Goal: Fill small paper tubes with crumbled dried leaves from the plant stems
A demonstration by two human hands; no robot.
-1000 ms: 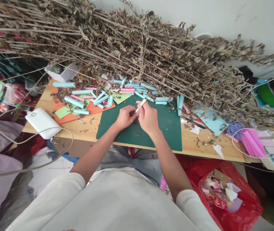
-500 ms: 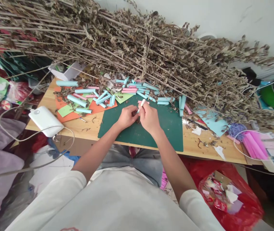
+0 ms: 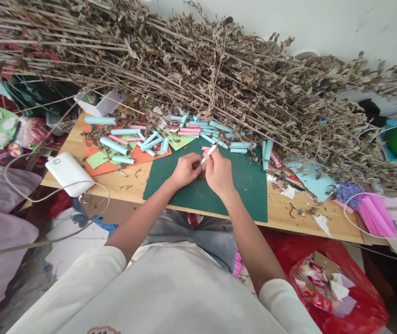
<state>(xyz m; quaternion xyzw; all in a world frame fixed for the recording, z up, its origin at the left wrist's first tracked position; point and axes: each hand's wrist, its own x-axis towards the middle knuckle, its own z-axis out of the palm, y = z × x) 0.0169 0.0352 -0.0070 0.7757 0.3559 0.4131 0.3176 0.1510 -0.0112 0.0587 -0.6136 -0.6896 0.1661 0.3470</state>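
My right hand (image 3: 218, 174) is closed in a pinch around a slim white stick (image 3: 211, 150), which looks like a thin paper roll. The stick tilts, its upper end pointing away to the right. Its lower end runs down to the curled fingers of my left hand (image 3: 186, 170), which close on it; the exact grip is hidden. Both hands are over the green cutting mat (image 3: 243, 190). Beyond the mat lie several light blue paper rolls (image 3: 113, 145) and pink paper rolls (image 3: 189, 131).
Dried stalks (image 3: 198, 65) spread across the back of the wooden table (image 3: 135, 185). Orange paper (image 3: 109, 170) and a white power bank (image 3: 69, 174) with a cable sit at left. A black pen (image 3: 290, 182) and purple yarn (image 3: 349, 195) lie at right. Below hangs a red bag (image 3: 368, 297) with scraps.
The white stick has tipped further to the right and more of it shows above my right fingers. Both hands stay together over the mat. The view has shifted slightly.
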